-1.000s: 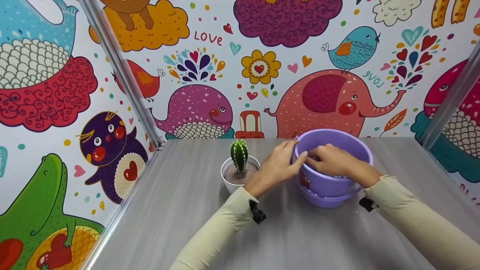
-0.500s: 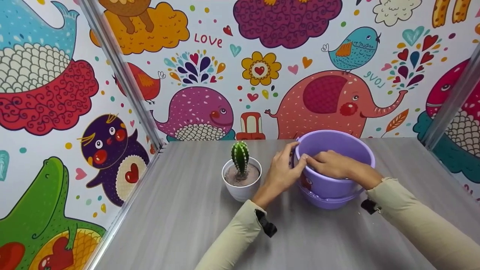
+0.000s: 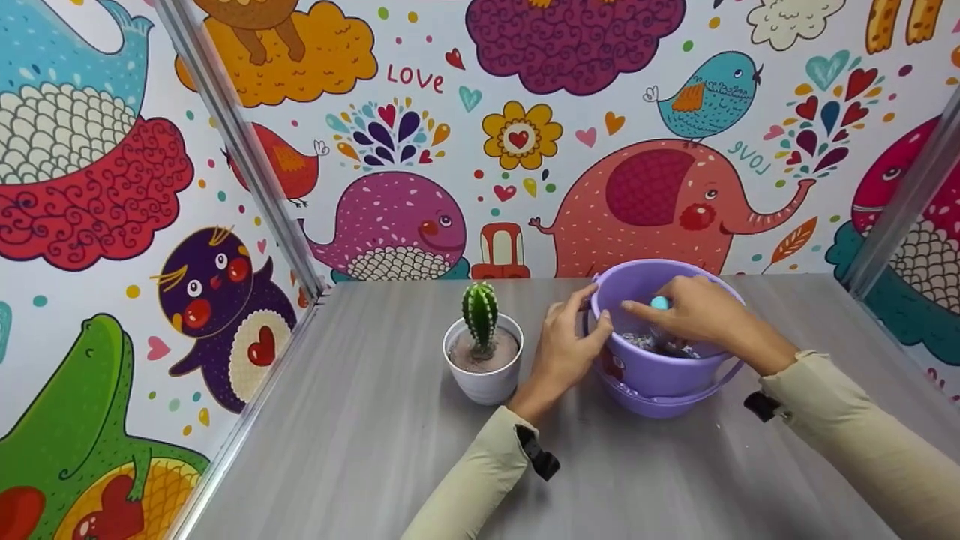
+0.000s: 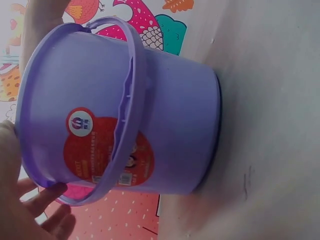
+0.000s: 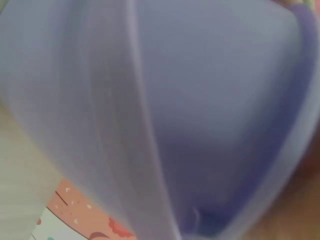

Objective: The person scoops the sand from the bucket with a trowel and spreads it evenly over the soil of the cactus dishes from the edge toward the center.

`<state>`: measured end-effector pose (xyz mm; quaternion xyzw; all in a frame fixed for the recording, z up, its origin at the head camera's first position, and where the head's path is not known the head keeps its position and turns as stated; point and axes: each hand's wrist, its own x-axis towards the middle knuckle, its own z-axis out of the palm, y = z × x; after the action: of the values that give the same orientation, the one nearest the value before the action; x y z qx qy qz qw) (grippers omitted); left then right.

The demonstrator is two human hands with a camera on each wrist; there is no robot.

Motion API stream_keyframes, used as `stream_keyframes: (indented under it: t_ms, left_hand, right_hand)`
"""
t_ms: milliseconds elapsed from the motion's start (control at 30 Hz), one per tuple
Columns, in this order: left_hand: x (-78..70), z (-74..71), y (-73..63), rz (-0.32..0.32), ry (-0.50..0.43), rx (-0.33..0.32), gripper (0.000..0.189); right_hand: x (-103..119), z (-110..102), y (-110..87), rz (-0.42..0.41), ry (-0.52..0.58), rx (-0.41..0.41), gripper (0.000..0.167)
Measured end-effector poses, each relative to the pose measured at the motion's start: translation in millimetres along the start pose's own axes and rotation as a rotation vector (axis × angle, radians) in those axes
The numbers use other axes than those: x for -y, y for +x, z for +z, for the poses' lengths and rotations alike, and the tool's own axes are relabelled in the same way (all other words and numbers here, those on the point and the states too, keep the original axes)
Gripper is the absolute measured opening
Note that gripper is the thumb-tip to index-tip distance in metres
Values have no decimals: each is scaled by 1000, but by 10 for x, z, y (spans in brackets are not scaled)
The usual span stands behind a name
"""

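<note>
A purple bucket (image 3: pixel 660 375) with a red label (image 4: pixel 95 150) stands on the table; whitish speckled loose material (image 3: pixel 637 341) lies inside. My left hand (image 3: pixel 566 349) holds its left rim, with thumb and fingers spread around the edge near the handle joint. Above the opening, my right hand (image 3: pixel 694 315) grips a small tool with a rounded turquoise end (image 3: pixel 660 303). The tool's lower part looks dark, its shape mostly hidden behind the hand and rim. The right wrist view is blurred and filled by the bucket's wall (image 5: pixel 210 90) and its handle (image 5: pixel 120 125).
Left of the bucket stands a white pot (image 3: pixel 484 382) with a green cactus (image 3: pixel 480 319) in pale brown soil, close to my left hand. The bucket's purple handle (image 4: pixel 132 100) hangs down its near side. A wall (image 3: pixel 420 217) with cartoon animals borders the grey table (image 3: pixel 360 450).
My right hand has risen from deep inside the bucket and shifted right, and the turquoise end of the tool has come into view. My left hand has moved slightly and stays at the rim.
</note>
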<state>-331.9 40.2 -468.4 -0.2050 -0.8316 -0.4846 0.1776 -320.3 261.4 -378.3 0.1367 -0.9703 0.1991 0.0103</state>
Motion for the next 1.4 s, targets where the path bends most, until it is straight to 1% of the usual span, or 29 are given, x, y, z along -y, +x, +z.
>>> stream_keyframes:
  t_ms: [67,167,300,367,433,500,567,667,800,867,900,1067,1167,1400]
  left_hand:
    - [-1,-1,13,6,1,-8,54]
    - [-5,-4,26,19,-17,-18,53]
    - [-10,0,22,39,-55,-25,54]
    - [-10,7,14,45,-74,-27,54]
    - [-7,13,5,46,-91,-27,54]
    - [-3,15,0,44,-111,-26,54]
    - [2,16,-4,43,-130,-25,54]
    - [4,18,-11,40,-151,-20,55]
    - [9,15,-21,31,-175,-5,55]
    - [15,6,-23,25,-186,-4,55]
    - [22,1,-21,24,-194,-3,54]
    - [68,0,-8,10,-225,-7,53]
    - [79,14,-15,2,-236,-9,54]
    - [66,57,-43,-24,-254,-16,55]
  right_hand:
    - [-22,-68,-12,12,3,8,52]
    - [-43,-170,-30,28,18,50,37]
    - [-33,-288,-58,43,9,133,28]
    - [-18,-339,-81,21,-35,160,25]
    - [4,-378,-100,-1,-99,167,23]
    - [17,-395,-111,-22,-174,150,28]
    - [24,-387,-113,-27,-239,124,27]
    - [10,-325,-103,-26,-324,65,23]
    - [-42,-207,-74,-73,-476,-18,11]
    - [-78,-157,-46,-120,-536,-51,8]
    - [-96,-139,-26,-143,-553,-65,8]
    - [-233,-87,72,-229,-593,-113,20]
    - [-321,-69,93,-246,-635,-129,23]
    - [-371,27,94,-243,-759,-106,13]
